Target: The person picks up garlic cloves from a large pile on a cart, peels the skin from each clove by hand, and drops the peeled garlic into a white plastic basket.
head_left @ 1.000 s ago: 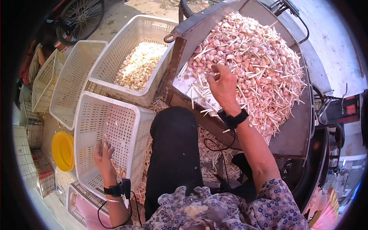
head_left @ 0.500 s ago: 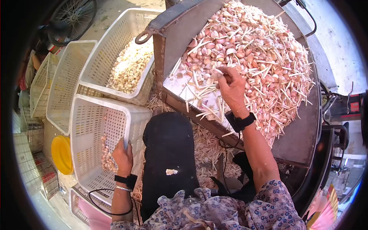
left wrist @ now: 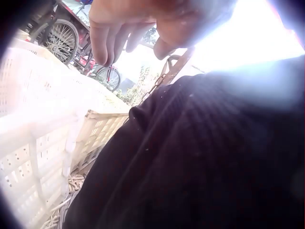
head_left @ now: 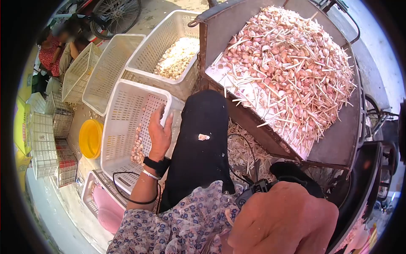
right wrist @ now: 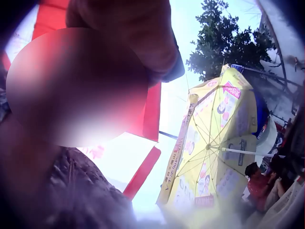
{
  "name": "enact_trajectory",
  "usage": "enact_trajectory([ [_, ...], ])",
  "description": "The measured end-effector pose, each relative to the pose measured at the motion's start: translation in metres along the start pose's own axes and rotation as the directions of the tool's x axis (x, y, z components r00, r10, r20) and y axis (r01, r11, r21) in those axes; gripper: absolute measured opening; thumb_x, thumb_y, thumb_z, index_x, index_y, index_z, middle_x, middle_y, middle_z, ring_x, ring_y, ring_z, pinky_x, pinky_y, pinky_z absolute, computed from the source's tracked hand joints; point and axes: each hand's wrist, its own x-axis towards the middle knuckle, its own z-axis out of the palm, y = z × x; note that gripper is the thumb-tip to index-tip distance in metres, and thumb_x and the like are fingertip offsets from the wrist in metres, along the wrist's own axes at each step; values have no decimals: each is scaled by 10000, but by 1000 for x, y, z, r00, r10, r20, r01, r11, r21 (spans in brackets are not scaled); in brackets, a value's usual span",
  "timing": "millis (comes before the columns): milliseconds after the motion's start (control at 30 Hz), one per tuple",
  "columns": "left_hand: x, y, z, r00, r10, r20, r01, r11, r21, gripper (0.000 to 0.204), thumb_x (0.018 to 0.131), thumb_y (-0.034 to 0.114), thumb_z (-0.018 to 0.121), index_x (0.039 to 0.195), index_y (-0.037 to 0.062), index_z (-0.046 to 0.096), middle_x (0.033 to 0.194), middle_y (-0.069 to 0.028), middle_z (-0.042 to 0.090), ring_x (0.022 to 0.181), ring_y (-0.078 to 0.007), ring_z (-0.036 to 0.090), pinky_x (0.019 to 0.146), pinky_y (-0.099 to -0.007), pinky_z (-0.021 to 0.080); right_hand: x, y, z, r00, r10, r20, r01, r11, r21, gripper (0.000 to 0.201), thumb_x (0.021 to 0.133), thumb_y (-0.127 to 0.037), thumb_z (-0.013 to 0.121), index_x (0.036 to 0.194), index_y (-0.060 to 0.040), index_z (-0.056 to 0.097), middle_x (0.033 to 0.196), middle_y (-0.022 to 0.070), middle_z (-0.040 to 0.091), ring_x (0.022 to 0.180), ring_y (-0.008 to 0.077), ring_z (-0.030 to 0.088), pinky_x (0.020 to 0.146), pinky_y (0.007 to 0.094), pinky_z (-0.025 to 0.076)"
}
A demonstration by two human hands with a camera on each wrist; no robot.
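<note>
In the head view my left hand (head_left: 160, 133) is over the near side of a white plastic crate (head_left: 116, 106). Its fingers are extended, the thumb stands apart, and nothing shows between them. Unpeeled garlic cloves (head_left: 137, 146) lie in that crate. My right hand (head_left: 284, 220) is raised close to the head camera, its back filling the lower right and its fingertips hidden. In the right wrist view the fingers (right wrist: 143, 33) are dark and blurred, so I cannot tell whether they hold anything. A heap of garlic cloves and stalks (head_left: 292, 72) fills the metal cart tray (head_left: 344, 144).
Another crate (head_left: 146, 70) behind holds pale cloves. A yellow bucket (head_left: 90, 139) stands left of the crates. A small pale scrap (head_left: 204, 137) lies on my dark trouser leg (head_left: 203, 161). A large yellow umbrella (right wrist: 209, 148) shows in the right wrist view.
My right hand has left the garlic heap and come up close to the head camera. My left hand was inside the crate, then at its rim, and now has its fingers extended over it.
</note>
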Motion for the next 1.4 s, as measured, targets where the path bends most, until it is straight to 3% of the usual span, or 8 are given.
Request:
enact_trajectory([
  [200,1,129,-30,952,294,86,-259,922,-289,272,823,80,640,1075,-12,593,958,-160,626,881,-297,614,766,-345,484,0,29,44,902,-408,144,415,910,-21,69,807,82,578,803,146,603,674,215,540,431,191,496,340,258,353],
  [400,-33,184,16,773,540,333,-299,774,-559,265,835,138,634,1053,-7,594,895,-157,620,805,-310,604,698,-368,485,-7,22,56,977,-98,192,61,980,191,145,804,79,576,935,142,587,719,231,547,488,210,526,390,258,396],
  [633,-75,134,44,428,509,746,-174,857,-485,333,851,175,613,1131,7,550,1049,-195,578,986,-349,546,836,-404,435,31,49,5,927,-127,-353,-21,922,-386,234,837,-56,610,1016,87,564,862,167,617,621,164,603,549,257,473],
  [733,-80,111,53,332,504,797,-200,864,-463,369,848,186,617,1157,6,528,1123,-216,546,1063,-366,503,900,-421,394,47,90,-50,962,-151,-226,-126,491,-862,306,837,-91,638,1082,72,555,903,129,632,648,123,610,546,244,470],
  [900,-49,130,55,487,426,763,-80,891,-446,317,848,175,613,1104,-4,558,1040,-204,597,962,-371,568,833,-414,449,19,57,-169,803,-75,-591,-568,203,-798,233,835,-81,611,1001,82,597,803,94,648,637,111,614,567,242,485],
  [1033,-38,137,57,541,378,752,80,866,-493,227,834,110,621,1025,-10,600,872,-161,639,777,-325,628,691,-367,501,-53,21,-309,643,-438,-628,-755,-221,-618,154,796,-39,590,912,45,649,828,145,667,667,193,664,597,293,511],
  [1167,15,150,49,641,358,679,120,827,-549,208,828,51,618,1025,-18,615,913,-153,649,795,-249,644,706,-320,502,-38,27,-350,864,-405,-300,-475,-456,-752,172,760,-31,585,925,-11,633,815,176,630,718,345,629,634,385,505],
  [1400,67,135,87,848,-6,530,396,671,-626,203,862,45,611,1047,-39,612,928,-113,666,793,-137,637,691,-249,519,-10,51,-403,828,-174,-533,-492,-682,-541,213,760,-52,551,973,-53,549,807,181,604,725,385,610,632,469,493],
])
